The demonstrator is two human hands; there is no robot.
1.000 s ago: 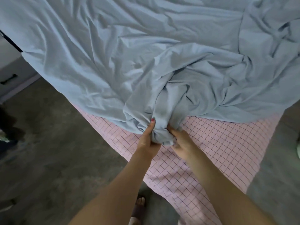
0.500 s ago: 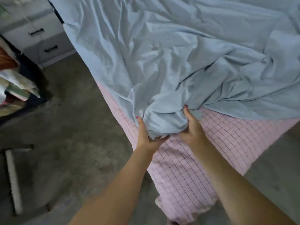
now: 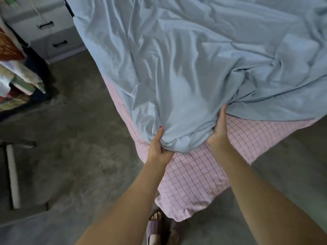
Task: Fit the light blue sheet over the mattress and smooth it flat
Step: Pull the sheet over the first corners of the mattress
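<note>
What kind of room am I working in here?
Most likely a bedroom: a bed with a pink checked cover under the light blue sheet, a grey chest of drawers beside it, and stacked folded cloth at the left.

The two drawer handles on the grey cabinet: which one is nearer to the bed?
The lower drawer handle is nearer: it sits closer to the edge of the light blue sheet than the upper drawer handle, which lies further left and higher in the picture.

The mattress (image 3: pixel 194 177), in a pink checked cover, juts its corner toward 6 o'clock above the grey floor (image 3: pixel 74 156). The rumpled light blue sheet (image 3: pixel 194 68) lies directly on it, spreading from centre to 12 and 3 o'clock, the corner bare.
</note>
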